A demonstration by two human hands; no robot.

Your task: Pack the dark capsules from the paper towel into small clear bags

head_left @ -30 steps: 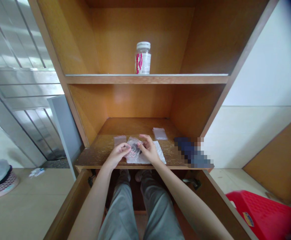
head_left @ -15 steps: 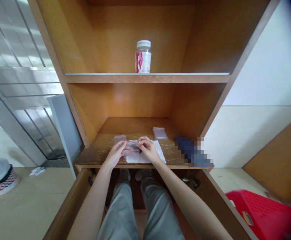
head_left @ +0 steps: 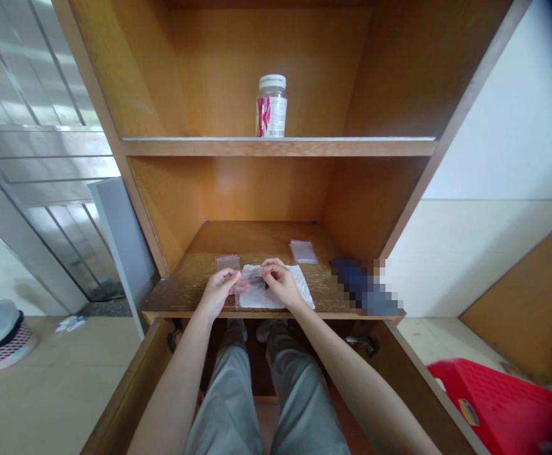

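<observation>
- a perforated basket (head_left: 11,351), a white plastic bag (head_left: 0,322) in it, stands on the floor, well to the left of the white sheet (head_left: 269,301).
- a grey panel (head_left: 119,246) leans upright beside the cabinet, also left of the sheet.
- a clear zip bag (head_left: 227,261) lies flat on the shelf (head_left: 252,234), just beyond the sheet's left corner.
- the left hand (head_left: 219,291), at the sheet's left edge, has thumb and fingers pinched on a thin clear bag (head_left: 251,276).
- that bag spans the gap between the two hands, above the sheet's left half.
- a white-capped jar (head_left: 271,107) stands upright on the upper shelf (head_left: 352,148), beyond the sheet.
- the right hand (head_left: 280,281), over the sheet's middle, is clamped on the bag's other end; a dark patch by its fingertips is too small to tell.
- more clear bags (head_left: 304,252) lie beyond the sheet's right corner.
- a blurred dark item (head_left: 366,287) lies right of the sheet.
- a red plastic crate (head_left: 498,401) sits well right of it.
</observation>
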